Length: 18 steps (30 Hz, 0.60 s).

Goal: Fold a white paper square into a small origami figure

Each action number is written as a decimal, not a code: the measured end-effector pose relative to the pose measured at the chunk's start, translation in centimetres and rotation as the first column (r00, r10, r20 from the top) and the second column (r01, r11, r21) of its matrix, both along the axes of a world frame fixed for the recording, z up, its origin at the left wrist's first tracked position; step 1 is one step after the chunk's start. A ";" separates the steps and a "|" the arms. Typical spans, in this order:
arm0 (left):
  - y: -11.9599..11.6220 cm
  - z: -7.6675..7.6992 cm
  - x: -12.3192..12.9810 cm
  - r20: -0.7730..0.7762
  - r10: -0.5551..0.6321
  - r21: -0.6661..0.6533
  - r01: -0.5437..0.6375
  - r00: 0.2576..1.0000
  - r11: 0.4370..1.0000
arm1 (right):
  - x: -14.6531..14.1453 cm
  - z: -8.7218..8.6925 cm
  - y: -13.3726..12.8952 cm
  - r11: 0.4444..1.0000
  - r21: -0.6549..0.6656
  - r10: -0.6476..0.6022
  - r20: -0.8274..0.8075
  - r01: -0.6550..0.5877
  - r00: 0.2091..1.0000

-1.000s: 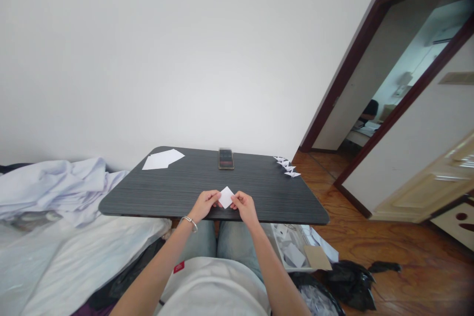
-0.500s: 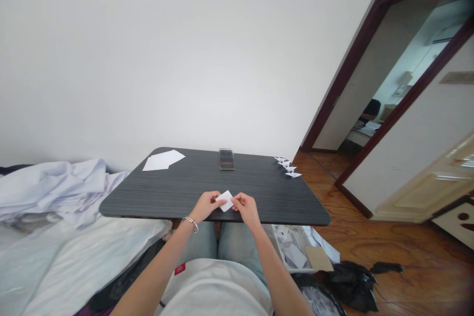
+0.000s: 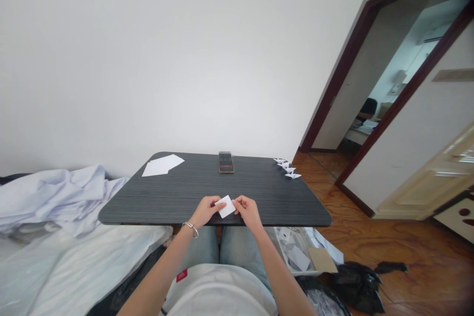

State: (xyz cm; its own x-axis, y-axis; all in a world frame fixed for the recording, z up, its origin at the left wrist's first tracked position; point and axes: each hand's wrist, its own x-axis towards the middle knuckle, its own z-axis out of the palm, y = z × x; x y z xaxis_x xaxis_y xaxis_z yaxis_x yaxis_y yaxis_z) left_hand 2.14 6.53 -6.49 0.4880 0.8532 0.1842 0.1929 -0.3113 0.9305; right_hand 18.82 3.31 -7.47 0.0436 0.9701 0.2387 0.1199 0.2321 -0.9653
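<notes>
Bare tabletop (image 3: 202,182) between left grip (image 3: 207,210) and phone (image 3: 225,163)

the small white paper (image 3: 226,208) has lost the even diamond pose it had a second ago; i see it turned askew now, one corner swung lower. the left hand (image 3: 208,209) has brought its thumb in from the paper's left corner, and it lies across the face. the wearer's view has shifted too: the dark table (image 3: 177,192) sits slightly lower in it, the door frame (image 3: 345,61) further left.
</notes>
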 end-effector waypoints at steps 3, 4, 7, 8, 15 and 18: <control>0.1 -0.1 0.0 -0.012 -0.004 0.007 0.004 1.000 1.000 | 0.0 0.0 -0.1 1.000 -0.008 0.016 0.009 -0.016 1.000; 0.1 -0.1 -0.1 -0.016 -0.008 0.008 0.008 1.000 1.000 | 0.0 -0.1 -0.1 1.000 -0.010 0.021 0.012 -0.021 1.000; 0.1 -0.1 -0.1 -0.021 -0.021 0.010 0.022 1.000 1.000 | 0.1 -0.2 0.0 0.999 -0.013 0.032 0.019 -0.032 0.999; 0.2 -0.1 -0.1 -0.021 -0.025 0.009 0.025 0.999 1.000 | 0.2 -0.3 0.0 0.999 -0.015 0.036 0.021 -0.036 0.999; -0.1 0.3 -0.1 -0.028 -0.053 0.001 0.053 0.998 0.999 | 0.1 0.0 0.1 0.996 -0.030 0.079 0.009 -0.079 0.997; -0.2 0.5 0.0 -0.047 -0.078 -0.002 0.078 0.996 0.997 | 0.2 0.2 -0.1 0.992 -0.014 0.124 -0.007 -0.125 0.992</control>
State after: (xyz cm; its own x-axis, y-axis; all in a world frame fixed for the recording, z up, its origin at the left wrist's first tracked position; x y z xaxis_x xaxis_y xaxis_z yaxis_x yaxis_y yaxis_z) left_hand 2.10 6.28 -6.01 0.5608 0.8124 0.1597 0.2113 -0.3269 0.9211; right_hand 18.99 3.24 -7.27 -0.0762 0.9714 0.2250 0.0848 0.2311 -0.9692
